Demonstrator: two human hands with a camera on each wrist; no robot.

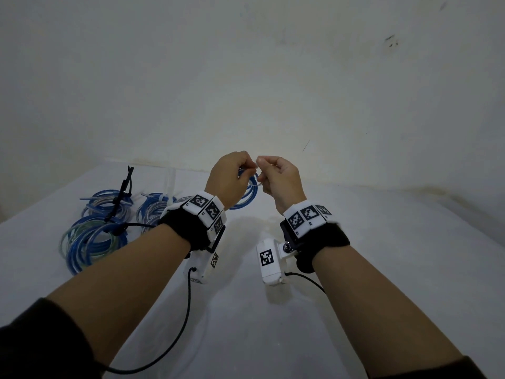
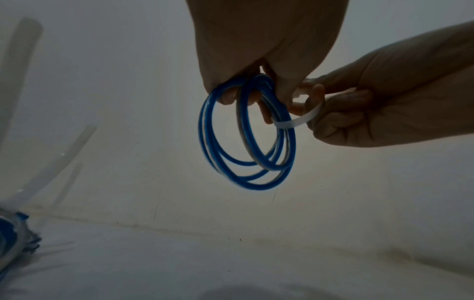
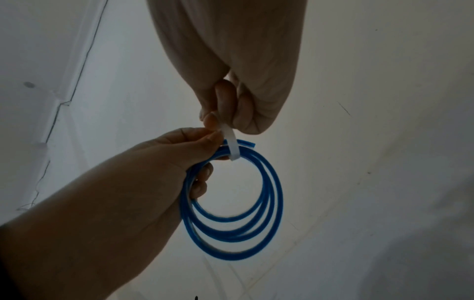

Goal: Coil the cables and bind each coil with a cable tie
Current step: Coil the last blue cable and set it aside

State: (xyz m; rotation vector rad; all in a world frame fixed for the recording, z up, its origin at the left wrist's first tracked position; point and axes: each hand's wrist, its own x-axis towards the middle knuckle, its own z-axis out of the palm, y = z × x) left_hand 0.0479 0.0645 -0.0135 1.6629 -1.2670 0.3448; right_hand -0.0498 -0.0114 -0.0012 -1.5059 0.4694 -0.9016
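The blue cable coil (image 2: pixel 246 134) hangs in the air near the middle of the head view, above the white worktop (image 1: pixel 355 269). It is a few round loops, one inside the other. A white cable tie (image 2: pixel 295 122) goes around the top of the loops. The left hand (image 1: pixel 228 177) holds the coil at its top, with its grip curled round the loops, and fingertips (image 3: pixel 202 182) show through the ring. The right hand (image 1: pixel 281 180) is just beside it, and its grip pinches the white tie between thumb and finger. The two hands almost touch at the fingertips. Both wrists wear black bands with white blocks that have black square marks (image 1: pixel 296 221). At the left of the head view, more blue coils (image 1: pixel 93 242) lie on the worktop, close to each other. Some have white ties (image 1: pixel 169 187) sticking up, and one has a black tie (image 1: pixel 124 192). A thin black wire (image 1: pixel 175 335) hangs down from the left wrist. A pale wall (image 1: pixel 273 77) fills the top of the frame.
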